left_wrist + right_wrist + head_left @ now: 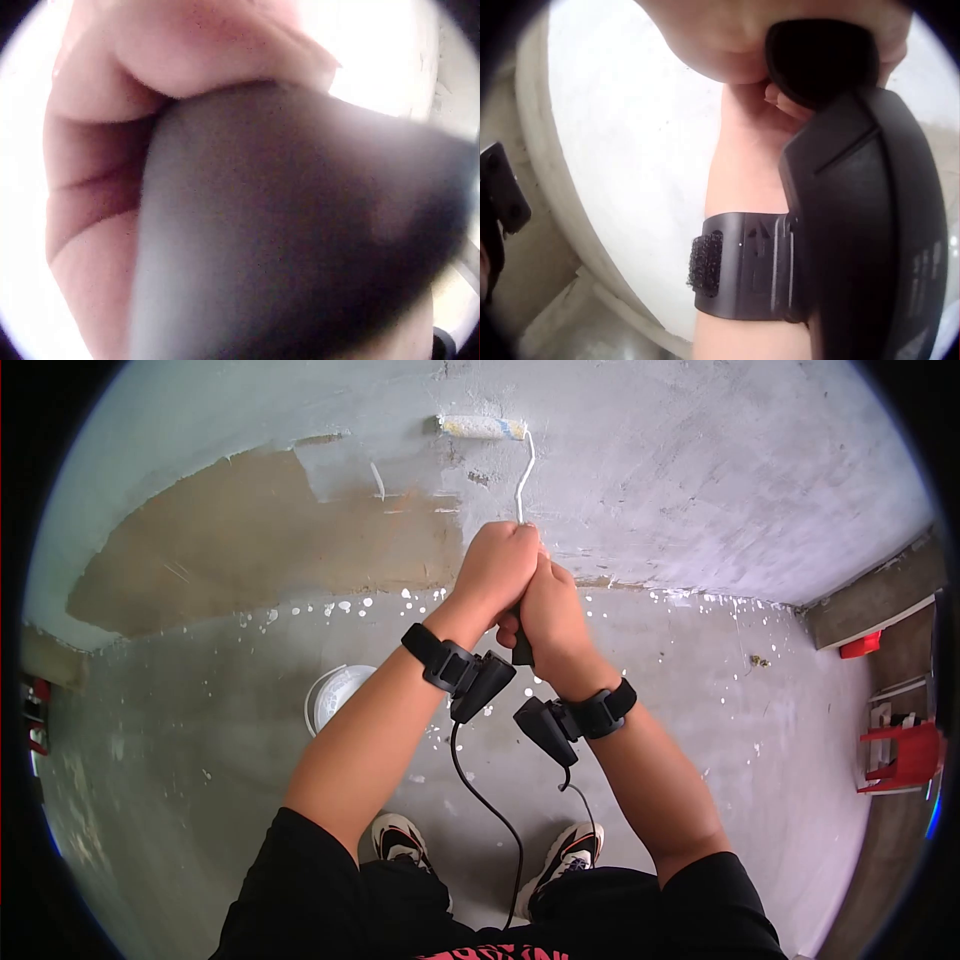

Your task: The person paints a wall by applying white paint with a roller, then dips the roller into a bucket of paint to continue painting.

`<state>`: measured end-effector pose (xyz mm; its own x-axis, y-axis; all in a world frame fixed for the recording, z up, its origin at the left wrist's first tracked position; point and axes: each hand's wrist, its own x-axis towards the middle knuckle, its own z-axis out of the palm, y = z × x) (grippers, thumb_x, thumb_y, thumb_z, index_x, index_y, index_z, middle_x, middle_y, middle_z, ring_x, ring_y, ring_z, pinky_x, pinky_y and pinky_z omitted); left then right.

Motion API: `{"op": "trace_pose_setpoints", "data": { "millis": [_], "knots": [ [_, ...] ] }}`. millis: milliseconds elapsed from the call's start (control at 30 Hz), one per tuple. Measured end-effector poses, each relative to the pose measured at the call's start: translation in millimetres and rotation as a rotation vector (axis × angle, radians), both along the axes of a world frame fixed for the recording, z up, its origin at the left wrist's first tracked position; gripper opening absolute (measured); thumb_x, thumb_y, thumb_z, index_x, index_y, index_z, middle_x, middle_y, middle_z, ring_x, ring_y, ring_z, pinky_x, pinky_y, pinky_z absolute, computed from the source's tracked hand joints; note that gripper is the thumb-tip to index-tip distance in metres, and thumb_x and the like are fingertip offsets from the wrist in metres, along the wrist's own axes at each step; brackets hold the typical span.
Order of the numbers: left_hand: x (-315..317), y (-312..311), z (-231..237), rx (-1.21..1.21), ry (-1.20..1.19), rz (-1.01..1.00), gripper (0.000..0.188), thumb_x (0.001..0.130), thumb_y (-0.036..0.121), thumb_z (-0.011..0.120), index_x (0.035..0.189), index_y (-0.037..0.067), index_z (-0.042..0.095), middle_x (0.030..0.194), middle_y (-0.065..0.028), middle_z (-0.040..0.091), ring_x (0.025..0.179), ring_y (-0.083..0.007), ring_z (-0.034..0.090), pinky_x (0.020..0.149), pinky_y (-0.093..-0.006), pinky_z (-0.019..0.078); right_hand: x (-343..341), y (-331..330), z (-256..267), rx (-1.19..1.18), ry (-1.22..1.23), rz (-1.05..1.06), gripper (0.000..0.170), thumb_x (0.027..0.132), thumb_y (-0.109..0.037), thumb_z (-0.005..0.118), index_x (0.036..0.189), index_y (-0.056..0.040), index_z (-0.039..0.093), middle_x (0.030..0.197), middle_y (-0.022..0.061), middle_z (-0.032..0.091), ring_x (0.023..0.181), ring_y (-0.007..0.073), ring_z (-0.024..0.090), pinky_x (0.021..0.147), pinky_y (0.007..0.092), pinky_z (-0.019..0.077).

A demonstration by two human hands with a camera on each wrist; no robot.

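Gripping the black handle (522, 652), my right hand (552, 615) is nearest; just ahead, my left hand (494, 568) curls round the paint roller (519, 505). Holding there suits something light but front-heavy. Beyond both hands, the stiff wire frame (531, 455) meets the roller cover (483, 427), probably slippery, at the wall (640, 470).

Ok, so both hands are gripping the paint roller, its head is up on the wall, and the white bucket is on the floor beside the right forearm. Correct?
Not quite: the head view shows the white bucket beside the left forearm. The left hand and right hand do both grip the paint roller, with its head on the wall.
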<state>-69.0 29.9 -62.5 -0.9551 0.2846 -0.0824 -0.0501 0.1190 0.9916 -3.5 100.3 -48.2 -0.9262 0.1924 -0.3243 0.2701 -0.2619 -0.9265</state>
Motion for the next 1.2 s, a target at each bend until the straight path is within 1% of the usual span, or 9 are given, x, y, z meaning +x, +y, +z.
{"op": "trace_pose_setpoints", "data": {
  "millis": [200,267,400,467,800,900,1067,1133,1200],
  "knots": [
    [-5,-2,-30,-0.029,0.084,-0.008,0.044,0.097,0.029,0.041,0.082,-0.006,0.063,0.074,-0.0191,0.066,0.066,-0.0297,0.063,0.066,-0.0426,0.0499,-6,3,-39,-0.001,0.04,0.038,0.046,0.107,-0.037,0.026,0.088,-0.0022,0.049,0.06,0.0055,0.047,0.043,0.0147,0.043,0.037,0.0303,0.0383],
    [-4,-5,-38,-0.029,0.035,-0.042,0.041,0.099,0.029,0.044,0.08,-0.002,0.062,0.074,-0.0092,0.063,0.063,-0.0178,0.057,0.06,-0.0359,0.0468,-6,-1,-47,-0.026,0.004,0.016,0.045,0.107,-0.036,0.026,0.088,-0.0025,0.049,0.061,0.0055,0.047,0.043,0.0148,0.044,0.037,0.0301,0.0383],
    [-6,-7,-61,-0.048,-0.055,-0.051,0.041,0.099,0.029,0.044,0.08,-0.002,0.063,0.073,-0.0096,0.063,0.063,-0.0181,0.057,0.061,-0.0361,0.0472,-6,-3,-71,-0.037,-0.014,0.017,0.043,0.106,-0.035,0.027,0.088,-0.0026,0.049,0.061,0.0054,0.047,0.043,0.0149,0.044,0.037,0.03,0.0379],
    [-7,-8,-76,-0.075,-0.055,-0.053,0.043,0.097,0.029,0.041,0.084,-0.005,0.064,0.074,-0.0164,0.066,0.068,-0.0272,0.063,0.068,-0.0417,0.0495,-5,-5,-79,-0.058,-0.044,0.008,0.041,0.106,-0.033,0.027,0.088,-0.0027,0.049,0.061,0.0052,0.047,0.043,0.0151,0.044,0.036,0.0303,0.0378],
    [3,-12,-99,-0.056,-0.175,-0.08,0.045,0.1,0.036,0.043,0.088,-0.001,0.065,0.075,-0.0098,0.064,0.066,-0.019,0.059,0.064,-0.0347,0.0482,1,0,-112,-0.024,-0.13,0.003,0.046,0.106,-0.039,0.029,0.084,-0.0035,0.048,0.061,0.0048,0.046,0.042,0.0157,0.045,0.036,0.031,0.0386],
    [7,-13,-98,0.049,-0.143,-0.315,0.058,0.102,0.052,0.037,0.105,0.0,0.063,0.097,-0.0076,0.066,0.09,-0.0181,0.062,0.079,-0.0324,0.0481,13,22,-115,0.212,0.048,0.069,0.047,0.106,-0.041,0.036,0.084,-0.0024,0.051,0.062,0.005,0.051,0.044,0.0137,0.049,0.038,0.0309,0.0413],
    [18,-29,-96,-0.023,-0.422,-0.574,0.063,0.099,0.061,0.038,0.105,0.005,0.066,0.102,-0.0035,0.068,0.098,-0.0182,0.065,0.081,-0.0322,0.049,21,91,-109,1.008,0.499,0.048,0.029,0.091,-0.023,0.07,0.097,-0.0005,0.053,0.074,0.0206,0.062,0.062,0.0408,0.06,0.056,0.0434,0.0476],
    [20,-30,-105,-0.542,-0.323,-1.049,0.059,0.096,0.06,0.046,0.097,0.005,0.07,0.094,-0.0042,0.071,0.091,-0.0173,0.067,0.078,-0.0333,0.0501,15,112,-106,1.188,0.516,0.026,0.029,0.088,-0.021,0.073,0.097,-0.0028,0.052,0.075,0.0186,0.064,0.067,0.0416,0.063,0.057,0.044,0.0482],
    [31,-23,-116,-0.64,-0.334,-1.133,0.056,0.094,0.057,0.049,0.092,0.005,0.07,0.09,-0.0041,0.071,0.088,-0.0168,0.067,0.077,-0.0334,0.0503,9,124,-100,1.208,0.486,0.095,0.031,0.088,-0.022,0.073,0.098,-0.0007,0.053,0.07,0.0172,0.06,0.06,0.037,0.059,0.056,0.0394,0.0469]
  ]
}}
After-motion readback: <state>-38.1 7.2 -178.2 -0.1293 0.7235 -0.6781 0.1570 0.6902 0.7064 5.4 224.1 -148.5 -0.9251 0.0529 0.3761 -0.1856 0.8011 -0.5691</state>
